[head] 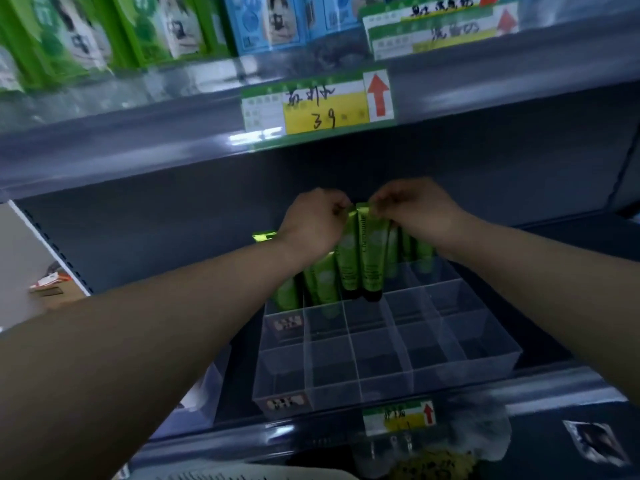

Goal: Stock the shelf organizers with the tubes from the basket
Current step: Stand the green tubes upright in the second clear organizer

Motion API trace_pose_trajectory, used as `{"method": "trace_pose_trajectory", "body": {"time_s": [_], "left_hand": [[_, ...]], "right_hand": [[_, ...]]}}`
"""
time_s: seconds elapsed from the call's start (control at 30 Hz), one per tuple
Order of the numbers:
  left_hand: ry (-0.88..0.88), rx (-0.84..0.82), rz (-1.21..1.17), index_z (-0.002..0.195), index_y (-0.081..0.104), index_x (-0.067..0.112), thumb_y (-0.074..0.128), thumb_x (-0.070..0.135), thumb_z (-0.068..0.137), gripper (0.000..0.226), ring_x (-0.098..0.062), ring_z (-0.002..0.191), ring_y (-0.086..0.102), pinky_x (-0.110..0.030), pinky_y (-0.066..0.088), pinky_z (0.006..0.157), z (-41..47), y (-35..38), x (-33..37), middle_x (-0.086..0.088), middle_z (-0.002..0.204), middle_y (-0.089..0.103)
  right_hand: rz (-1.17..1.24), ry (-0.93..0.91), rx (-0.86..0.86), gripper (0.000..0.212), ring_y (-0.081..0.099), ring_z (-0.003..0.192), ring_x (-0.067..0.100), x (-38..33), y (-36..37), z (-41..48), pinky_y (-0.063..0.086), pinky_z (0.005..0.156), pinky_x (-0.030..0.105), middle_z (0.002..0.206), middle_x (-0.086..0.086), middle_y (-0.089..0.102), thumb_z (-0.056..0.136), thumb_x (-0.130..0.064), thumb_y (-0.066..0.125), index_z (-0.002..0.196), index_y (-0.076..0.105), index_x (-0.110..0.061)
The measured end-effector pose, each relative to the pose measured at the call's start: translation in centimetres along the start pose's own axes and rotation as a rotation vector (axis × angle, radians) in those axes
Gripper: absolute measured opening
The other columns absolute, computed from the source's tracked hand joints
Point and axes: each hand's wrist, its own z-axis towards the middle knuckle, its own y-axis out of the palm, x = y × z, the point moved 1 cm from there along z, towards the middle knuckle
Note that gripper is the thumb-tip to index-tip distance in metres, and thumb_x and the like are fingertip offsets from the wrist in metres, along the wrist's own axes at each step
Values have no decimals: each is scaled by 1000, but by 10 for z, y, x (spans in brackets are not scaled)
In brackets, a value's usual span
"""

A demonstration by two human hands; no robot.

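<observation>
While both grips reach to the back of the shelf, I see two green tubes held side by side. Their long axes are near vertical, with the flat crimped ends up and the black caps down. The left grip [311, 220] pinches the crimped top of the left tube [348, 261], and the right grip [412, 209] pinches the top of the right tube [374, 251]. Both caps are at the divider rims of the clear organizer [381, 344], toward the back of its grid. I cannot tell whether they are seated in a cell.

The organizer sits on a dark grey metal shelf [540, 341]. More green tubes [322, 282] stand cap-down in its rear cells, on both sides of the held pair and partly hidden by my wrists.

On the lip of the shelf above hangs a yellow-and-green price tag [318, 105] with a red arrow and a handwritten 39. Blurred green and blue boxes [69, 36] stand on that upper shelf. A smaller tag [398, 415] hangs on the front edge below the organizer.
</observation>
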Motion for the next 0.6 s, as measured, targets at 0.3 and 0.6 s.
{"method": "trace_pose_trajectory", "body": {"time_s": [0.3, 0.6], "left_hand": [[39, 33, 34, 92, 66, 9, 49, 12, 91, 17, -23, 79, 61, -30, 47, 67, 9, 27, -19, -9, 85, 67], [1, -6, 60, 105, 67, 12, 49, 7, 87, 26, -29, 87, 63, -31, 49, 72, 4, 52, -29, -13, 96, 69]], "right_hand": [[-39, -70, 35, 17, 54, 72, 5, 28, 19, 21, 38, 58, 7, 75, -5, 62, 85, -8, 59, 77, 65, -22], [-80, -60, -8, 19, 51, 67, -3, 53, 39, 21, 34, 57, 0, 75, -8, 60, 84, -6, 60, 83, 66, -24]]}}
